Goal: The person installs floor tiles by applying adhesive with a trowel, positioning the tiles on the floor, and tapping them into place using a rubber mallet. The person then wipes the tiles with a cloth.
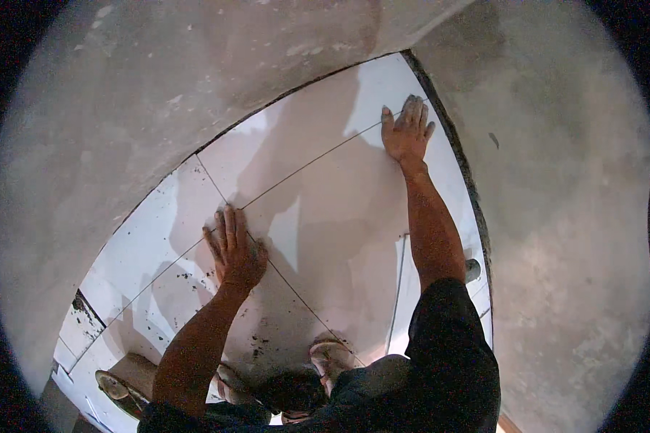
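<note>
Where our right fingers rest: flat on the white surface, slightly spread, the thumb set apart, tips reaching over the upper joint near the right wall.
Our right hand: palm down on the middle tile, gripping nothing.
Our left fingers: extended and a little apart, tips close to the crossing where four tiles meet.
Our left hand: palm down across the joint between the middle tile and the left tile, also gripping nothing.
Middle tile's place: in front of us, between our two hands, large and whitish, partly under our shadow.
Upper tile: beyond the long joint, reaching to the far wall.
Dark crumbs: scattered over the tiles near our left forearm.
Grey cylinder-like piece: just beside our right forearm; we cannot tell what it is.
Dark gap: running along the tiles' right edge, below the bare right wall.
Our foot: near the middle tile's lower joint.
Brownish rimmed object: at the lower left, partly behind our left arm, its kind unclear to us.
</note>
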`<state>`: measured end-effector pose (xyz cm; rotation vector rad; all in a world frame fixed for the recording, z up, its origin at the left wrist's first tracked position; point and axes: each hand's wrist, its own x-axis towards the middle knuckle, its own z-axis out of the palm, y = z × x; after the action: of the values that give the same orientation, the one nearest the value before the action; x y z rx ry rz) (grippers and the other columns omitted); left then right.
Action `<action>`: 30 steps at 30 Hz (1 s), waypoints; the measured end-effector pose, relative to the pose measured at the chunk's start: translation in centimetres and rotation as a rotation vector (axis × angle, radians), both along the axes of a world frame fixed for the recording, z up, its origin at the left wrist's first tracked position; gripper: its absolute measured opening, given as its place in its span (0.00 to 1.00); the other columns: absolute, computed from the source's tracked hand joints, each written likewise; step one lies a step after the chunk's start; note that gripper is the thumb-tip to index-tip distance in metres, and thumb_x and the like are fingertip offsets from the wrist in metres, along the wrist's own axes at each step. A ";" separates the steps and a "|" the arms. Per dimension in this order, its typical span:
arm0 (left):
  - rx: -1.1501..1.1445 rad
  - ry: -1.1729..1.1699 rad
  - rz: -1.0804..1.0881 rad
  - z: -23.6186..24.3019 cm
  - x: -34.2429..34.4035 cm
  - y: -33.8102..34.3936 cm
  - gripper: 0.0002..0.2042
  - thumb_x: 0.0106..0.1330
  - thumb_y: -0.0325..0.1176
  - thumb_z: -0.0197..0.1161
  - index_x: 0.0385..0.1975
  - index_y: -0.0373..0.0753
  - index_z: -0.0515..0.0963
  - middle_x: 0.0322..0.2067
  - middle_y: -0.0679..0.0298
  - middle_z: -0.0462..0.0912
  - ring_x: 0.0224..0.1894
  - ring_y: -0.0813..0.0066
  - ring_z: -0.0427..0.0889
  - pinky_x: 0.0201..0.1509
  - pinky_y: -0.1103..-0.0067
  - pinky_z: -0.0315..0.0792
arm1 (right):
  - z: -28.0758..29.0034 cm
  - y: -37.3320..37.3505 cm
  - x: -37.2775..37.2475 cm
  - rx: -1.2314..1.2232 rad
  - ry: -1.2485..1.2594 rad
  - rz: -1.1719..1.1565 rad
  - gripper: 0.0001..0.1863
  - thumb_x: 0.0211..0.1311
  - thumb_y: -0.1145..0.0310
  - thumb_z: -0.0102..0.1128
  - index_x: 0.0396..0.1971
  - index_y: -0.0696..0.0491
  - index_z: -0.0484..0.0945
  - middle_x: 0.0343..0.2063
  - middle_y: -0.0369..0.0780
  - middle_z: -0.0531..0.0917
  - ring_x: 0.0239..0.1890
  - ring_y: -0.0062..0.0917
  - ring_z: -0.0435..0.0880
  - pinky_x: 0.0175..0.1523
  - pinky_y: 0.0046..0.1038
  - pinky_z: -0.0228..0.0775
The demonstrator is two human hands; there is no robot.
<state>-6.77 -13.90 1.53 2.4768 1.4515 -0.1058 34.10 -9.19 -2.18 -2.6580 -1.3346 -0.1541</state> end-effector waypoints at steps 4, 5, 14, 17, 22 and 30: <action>0.051 0.040 -0.007 0.6 0.2 -0.2 0.35 0.57 0.40 0.55 0.64 0.32 0.54 0.67 0.49 0.49 0.71 0.52 0.44 0.69 0.49 0.34 | 0.0 1.3 -1.0 0.041 0.037 -0.161 0.43 0.64 0.40 0.37 0.65 0.63 0.51 0.67 0.53 0.51 0.69 0.50 0.45 0.66 0.60 0.34; 0.046 0.041 -0.007 0.4 0.0 -0.2 0.35 0.57 0.40 0.55 0.64 0.32 0.54 0.67 0.49 0.49 0.71 0.52 0.44 0.69 0.49 0.34 | -0.3 1.8 -1.4 0.036 0.036 -0.161 0.43 0.64 0.40 0.37 0.65 0.63 0.51 0.67 0.53 0.51 0.69 0.50 0.45 0.66 0.60 0.34; 0.087 -0.060 -0.070 -0.6 -0.1 -0.3 0.32 0.57 0.38 0.54 0.63 0.32 0.58 0.67 0.51 0.49 0.70 0.50 0.46 0.69 0.48 0.36 | -0.6 6.1 0.6 -0.097 0.021 -0.129 0.47 0.64 0.37 0.28 0.65 0.66 0.45 0.67 0.56 0.46 0.70 0.49 0.40 0.69 0.53 0.30; 0.046 -0.101 -0.106 -0.7 -0.6 -0.3 0.30 0.58 0.37 0.51 0.61 0.29 0.60 0.66 0.48 0.52 0.70 0.49 0.45 0.70 0.50 0.33 | -1.1 6.7 -0.6 -0.056 -0.023 0.199 0.46 0.64 0.36 0.28 0.65 0.65 0.44 0.67 0.55 0.46 0.70 0.47 0.41 0.69 0.53 0.30; 0.088 -0.084 -0.090 -1.2 -1.7 -0.5 0.29 0.58 0.38 0.54 0.61 0.34 0.62 0.65 0.52 0.55 0.69 0.56 0.51 0.69 0.50 0.40 | -0.7 8.6 -8.4 0.058 -0.030 0.421 0.45 0.63 0.40 0.40 0.64 0.65 0.50 0.65 0.56 0.53 0.69 0.49 0.48 0.66 0.59 0.37; 0.124 -0.173 -0.003 -1.9 -2.1 -1.1 0.26 0.58 0.36 0.54 0.58 0.36 0.65 0.64 0.56 0.57 0.69 0.58 0.50 0.70 0.50 0.35 | 1.0 4.4 -22.0 0.077 0.025 0.802 0.36 0.63 0.51 0.46 0.63 0.61 0.56 0.65 0.52 0.55 0.68 0.44 0.52 0.67 0.55 0.39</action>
<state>-8.92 -15.00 -0.37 2.5130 1.4217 0.1994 12.11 -4.80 -1.15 -1.8596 -2.1890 -0.0619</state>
